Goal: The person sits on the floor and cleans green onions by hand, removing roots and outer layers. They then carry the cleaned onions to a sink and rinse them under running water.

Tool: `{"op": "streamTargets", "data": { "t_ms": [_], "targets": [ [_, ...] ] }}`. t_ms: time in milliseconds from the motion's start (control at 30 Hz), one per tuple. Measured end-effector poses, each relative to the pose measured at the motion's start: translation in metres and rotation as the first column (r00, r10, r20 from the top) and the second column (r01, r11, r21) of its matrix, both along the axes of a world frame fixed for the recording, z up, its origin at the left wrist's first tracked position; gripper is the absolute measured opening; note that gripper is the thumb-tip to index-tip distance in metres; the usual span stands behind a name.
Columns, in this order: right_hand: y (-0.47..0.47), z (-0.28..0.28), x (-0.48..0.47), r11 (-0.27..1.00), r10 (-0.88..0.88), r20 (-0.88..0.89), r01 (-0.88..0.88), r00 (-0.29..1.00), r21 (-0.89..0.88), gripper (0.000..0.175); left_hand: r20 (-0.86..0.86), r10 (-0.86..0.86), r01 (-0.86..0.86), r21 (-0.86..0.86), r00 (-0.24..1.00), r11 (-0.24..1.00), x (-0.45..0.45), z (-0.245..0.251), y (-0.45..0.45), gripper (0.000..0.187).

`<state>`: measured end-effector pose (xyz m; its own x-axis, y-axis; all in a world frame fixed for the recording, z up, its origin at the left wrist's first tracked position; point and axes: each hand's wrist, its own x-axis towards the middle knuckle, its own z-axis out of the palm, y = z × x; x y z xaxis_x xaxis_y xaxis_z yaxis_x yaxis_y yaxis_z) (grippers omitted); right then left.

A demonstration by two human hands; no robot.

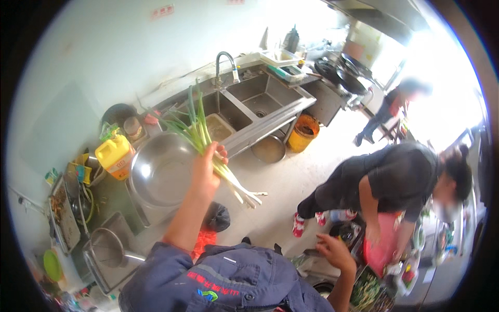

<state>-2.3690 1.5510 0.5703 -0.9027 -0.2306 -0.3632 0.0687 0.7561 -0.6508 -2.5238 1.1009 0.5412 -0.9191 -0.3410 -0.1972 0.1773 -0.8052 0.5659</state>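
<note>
A bunch of green onions point(202, 134) is gripped in my left hand point(210, 165), which is raised over the right rim of a large steel bowl point(163, 169). The green tops point toward the sinks and the white root ends hang over the floor. My right hand point(333, 251) is held out at the right with its fingers apart and nothing in it. Beyond it, a bent-over person reaches into a red basin point(382, 241). Below my right hand is a counter area with metal containers, partly hidden by my arm.
A steel double sink point(265, 99) with a curved faucet point(226, 64) stands ahead. A yellow bucket point(302, 134) and a metal pot point(269, 149) are on the floor beside it. A yellow jug point(115, 156) is at the left. A person in dark clothes point(390, 179) bends at the right.
</note>
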Motion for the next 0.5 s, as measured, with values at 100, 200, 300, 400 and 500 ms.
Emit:
{"op": "streamTargets", "data": {
  "t_ms": [100, 200, 300, 400, 500],
  "targets": [
    [0.015, -0.023, -0.055, 1.0, -0.015, 0.134, 0.015, 0.991, 0.007, 0.042, 0.076, 0.101, -0.108, 0.097, 0.992, 0.989, -0.07, -0.018, 0.007, 0.014],
    [0.009, -0.044, -0.127, 0.998, 0.054, 0.218, -0.046, 0.975, -0.042, 0.042, 0.124, 0.206, -0.228, 0.211, 0.971, 0.951, -0.135, -0.036, 0.008, 0.014],
    [-0.004, -0.052, -0.218, 0.985, 0.175, 0.169, -0.174, 0.97, -0.018, 0.041, 0.087, 0.269, -0.282, 0.205, 0.959, 0.937, -0.197, -0.055, -0.003, 0.014],
    [-0.024, -0.049, -0.333, 0.935, 0.334, -0.013, -0.329, 0.943, 0.132, 0.038, 0.099, 0.329, -0.343, 0.193, 0.939, 0.919, -0.257, -0.076, -0.016, 0.011],
    [-0.06, -0.043, -0.443, 0.921, 0.386, -0.122, -0.375, 0.915, 0.104, 0.036, 0.099, 0.39, -0.401, 0.145, 0.916, 0.905, -0.302, -0.093, -0.033, 0.01]
  ]
}}
